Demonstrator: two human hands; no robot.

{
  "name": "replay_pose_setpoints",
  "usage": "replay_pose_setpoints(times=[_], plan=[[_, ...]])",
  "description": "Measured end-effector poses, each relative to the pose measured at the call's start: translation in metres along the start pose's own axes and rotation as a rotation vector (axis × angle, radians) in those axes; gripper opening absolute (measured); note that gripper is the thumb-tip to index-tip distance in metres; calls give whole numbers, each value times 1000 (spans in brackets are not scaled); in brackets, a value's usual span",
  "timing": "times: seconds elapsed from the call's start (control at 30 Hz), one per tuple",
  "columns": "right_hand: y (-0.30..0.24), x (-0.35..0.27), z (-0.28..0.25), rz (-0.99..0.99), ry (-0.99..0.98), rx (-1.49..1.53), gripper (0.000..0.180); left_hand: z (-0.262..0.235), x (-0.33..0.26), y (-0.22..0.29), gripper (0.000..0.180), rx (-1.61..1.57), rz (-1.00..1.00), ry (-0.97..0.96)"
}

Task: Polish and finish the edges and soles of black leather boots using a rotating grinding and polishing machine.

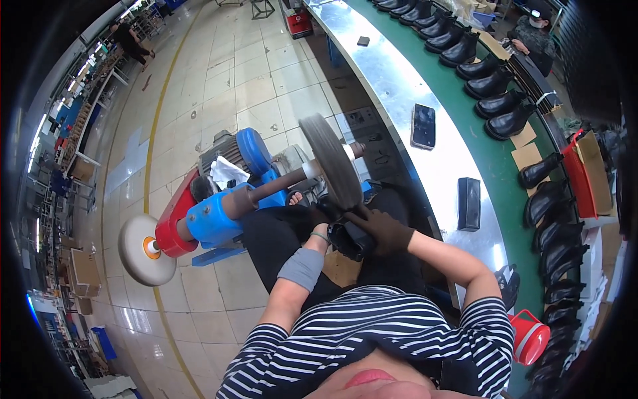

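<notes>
both gloved hands grip a black boot (351,238), the left hand (318,216) and right hand (385,229) pressing it up against the grey buffing wheel (330,169) (on a blue-and-red machine (212,216)). a phone (423,126) lies on the steel surface (392,80), near its edge.

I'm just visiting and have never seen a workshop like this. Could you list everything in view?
Buffing wheel: one, grey, on the machine's shaft before the hands.
Pad wheel: one, pale, at the shaft's other end.
Machine body: one, blue and red, on the tiled floor.
Black shoe: one, held against the buffing wheel.
Black boots: a long row, on the green conveyor.
Phone: one, dark, on the steel bench.
Black block: one, on the bench.
Red container: one, lower right.
Left hand: dark glove, on the shoe.
Right hand: brown glove, on the shoe.
</notes>
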State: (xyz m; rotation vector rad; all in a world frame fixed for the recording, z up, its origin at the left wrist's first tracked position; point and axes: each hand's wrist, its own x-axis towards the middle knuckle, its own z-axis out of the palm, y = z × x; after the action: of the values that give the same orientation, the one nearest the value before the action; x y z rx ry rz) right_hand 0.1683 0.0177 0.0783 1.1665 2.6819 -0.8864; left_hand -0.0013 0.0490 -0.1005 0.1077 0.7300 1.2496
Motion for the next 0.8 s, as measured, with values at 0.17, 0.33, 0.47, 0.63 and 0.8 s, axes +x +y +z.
replay_pose_setpoints(times=[0.17,0.33,0.47,0.63,0.8], plan=[[-5,-59,-12,-69,270,114,97,0,-3,-3,40,10,-17,-5],[17,-96,-35,-171,419,435,82,-32,-10,-18,38,497,367,-372],[50,-127,-28,114,662,1274,61,104,-114,53,44,-109,-466,-455],[18,-60,23,165,753,1236,51,36,-104,50,44,330,-492,-575],[-1,7,120,252,1163,813,47,25,-93,24,49,340,-550,-147]])
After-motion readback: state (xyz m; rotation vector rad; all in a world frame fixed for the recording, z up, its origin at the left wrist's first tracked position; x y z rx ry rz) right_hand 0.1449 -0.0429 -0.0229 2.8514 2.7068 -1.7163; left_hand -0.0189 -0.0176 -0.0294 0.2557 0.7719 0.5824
